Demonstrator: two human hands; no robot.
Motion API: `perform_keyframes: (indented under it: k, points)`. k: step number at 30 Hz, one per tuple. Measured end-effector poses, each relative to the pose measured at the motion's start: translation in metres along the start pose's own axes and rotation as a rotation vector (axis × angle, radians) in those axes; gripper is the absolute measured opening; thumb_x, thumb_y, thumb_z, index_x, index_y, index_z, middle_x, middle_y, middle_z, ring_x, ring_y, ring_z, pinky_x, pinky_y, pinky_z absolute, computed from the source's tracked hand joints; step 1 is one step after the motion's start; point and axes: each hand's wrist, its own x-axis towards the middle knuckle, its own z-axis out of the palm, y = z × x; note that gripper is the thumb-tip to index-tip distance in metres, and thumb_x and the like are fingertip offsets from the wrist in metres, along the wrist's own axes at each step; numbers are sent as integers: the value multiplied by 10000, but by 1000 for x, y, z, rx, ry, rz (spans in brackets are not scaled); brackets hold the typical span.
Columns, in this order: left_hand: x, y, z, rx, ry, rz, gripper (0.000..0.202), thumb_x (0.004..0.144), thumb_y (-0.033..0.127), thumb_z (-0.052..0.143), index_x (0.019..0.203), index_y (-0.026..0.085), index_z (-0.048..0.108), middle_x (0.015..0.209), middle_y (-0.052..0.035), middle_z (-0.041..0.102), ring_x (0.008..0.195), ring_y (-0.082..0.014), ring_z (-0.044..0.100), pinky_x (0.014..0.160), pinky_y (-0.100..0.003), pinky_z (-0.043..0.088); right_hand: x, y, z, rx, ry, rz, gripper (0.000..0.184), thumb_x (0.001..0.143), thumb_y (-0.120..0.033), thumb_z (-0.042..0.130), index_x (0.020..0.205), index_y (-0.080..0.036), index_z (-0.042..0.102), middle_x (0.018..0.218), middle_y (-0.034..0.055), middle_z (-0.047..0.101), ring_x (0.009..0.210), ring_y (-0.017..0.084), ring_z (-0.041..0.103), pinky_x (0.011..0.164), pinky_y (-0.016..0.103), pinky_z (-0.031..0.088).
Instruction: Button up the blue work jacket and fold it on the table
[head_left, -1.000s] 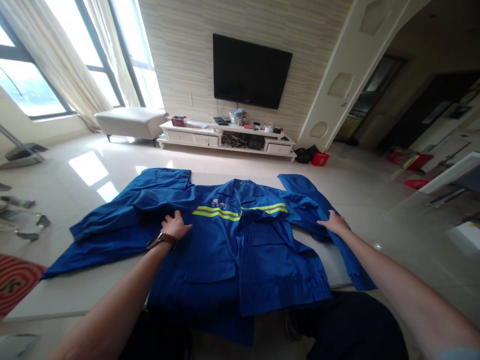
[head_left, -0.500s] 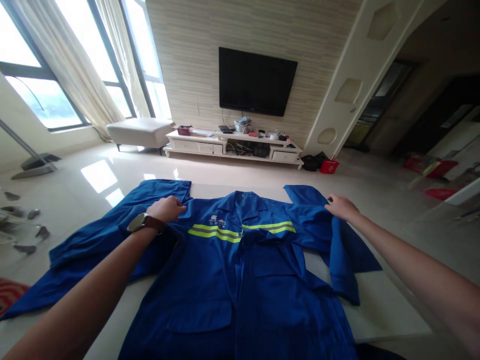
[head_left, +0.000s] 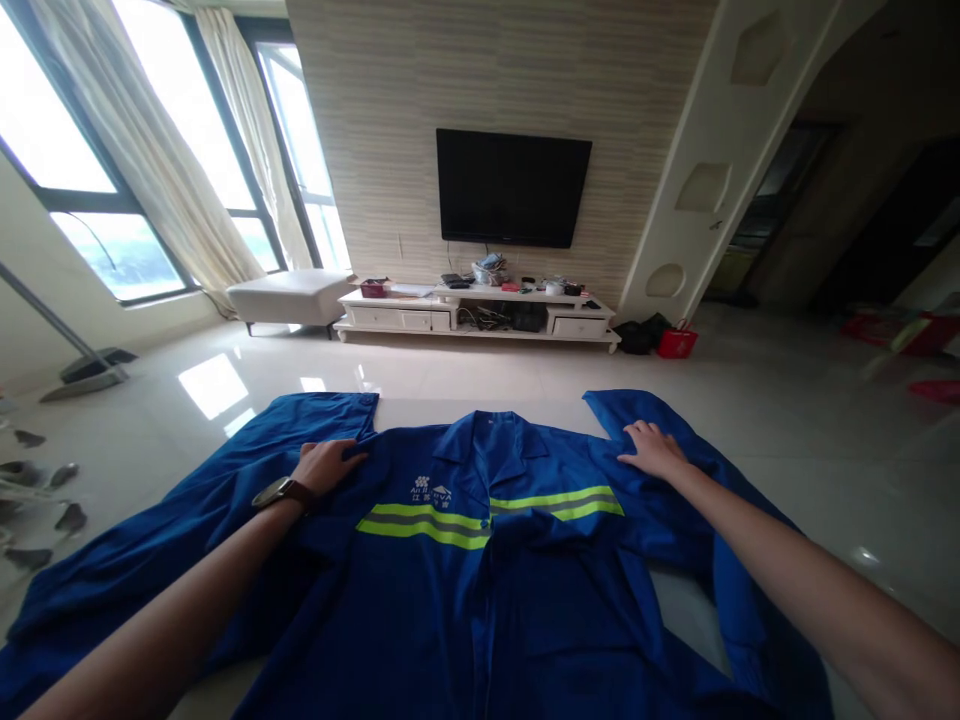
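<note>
A blue work jacket (head_left: 480,590) with yellow and grey reflective chest bands lies face up on a white table (head_left: 450,412), collar towards the far edge and sleeves spread to both sides. My left hand (head_left: 324,466), with a watch on its wrist, lies flat on the jacket's left shoulder with fingers stretched out. My right hand (head_left: 651,449) rests flat on the right shoulder, fingers apart. Neither hand grips the cloth.
Beyond the table a glossy tiled floor runs to a white TV stand (head_left: 480,310) under a wall-mounted television (head_left: 513,187). A white ottoman (head_left: 289,298) stands by the windows at left. A red basket (head_left: 676,342) and dark bags sit near the stand's right end.
Both hands have gone from pinching the shoulders to lying flat on them. The jacket now lies smoother and wider, and the view has tilted up and closer.
</note>
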Motion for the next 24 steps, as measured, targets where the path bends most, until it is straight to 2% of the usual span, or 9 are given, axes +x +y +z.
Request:
perform_keyframes:
  k: [2,4,8,10,13,17,20,22,24]
  points:
    - [-7,3,-19,-56,20,35,551,875,593,470,1214,232,711,1191,-120,739,1181,-341,627,1088,-441,414,1,3,-2,37,-65,56,625,824,-548,659,1343,-209,580,1330,155,630,1271,361,529,1004,512,425]
    - [-15,3,-38,-111,23,66,545,875,611,462,1171,244,735,1148,-101,754,1133,-338,651,1022,-410,475,-1,2,-4,80,-101,59,498,874,-545,588,1238,-214,668,1237,136,690,1181,340,603,965,460,458]
    - [-22,3,-76,-123,114,64,491,905,592,465,1107,251,753,1084,-74,763,1048,-302,675,940,-377,517,-4,0,-25,101,65,30,423,928,-529,482,1102,-253,752,1140,111,737,1061,318,661,826,379,496]
    - [-14,10,-100,-83,208,46,485,937,568,457,1119,224,747,1074,-77,756,1002,-279,670,929,-393,514,2,1,-55,92,194,86,457,929,-553,476,1122,-247,756,1118,124,740,1019,327,669,798,384,493]
    - [15,31,-144,-49,371,-24,543,975,580,423,1161,170,727,1125,-99,731,1038,-287,641,945,-449,494,24,-1,-122,108,404,218,478,945,-539,470,1164,-214,743,1099,166,729,997,329,661,800,390,478]
    - [60,70,-196,-10,504,-99,531,1016,520,386,1209,130,690,1246,-149,675,1194,-363,579,1035,-550,419,53,-32,-210,78,506,277,479,1009,-387,384,1216,-59,665,1183,276,656,1118,326,584,920,452,427]
    - [62,103,-201,-44,478,-114,596,1006,493,420,1415,70,518,1395,-238,566,1301,-396,498,1075,-592,370,48,-72,-229,45,473,247,502,932,-273,510,1327,35,538,1335,354,533,1243,368,472,1000,531,373]
    - [32,124,-183,-94,366,6,650,977,485,466,1470,63,452,1435,-248,533,1310,-379,502,1098,-551,382,21,-99,-213,20,403,109,545,878,-260,582,1370,-35,519,1387,302,516,1255,364,461,1002,510,390]
    - [-21,139,-152,-145,114,242,556,946,435,503,1416,142,546,1394,-170,600,1261,-317,569,1109,-446,420,-26,-121,-178,11,311,-54,435,860,-291,611,1280,-179,616,1305,167,618,1193,302,526,988,421,422]
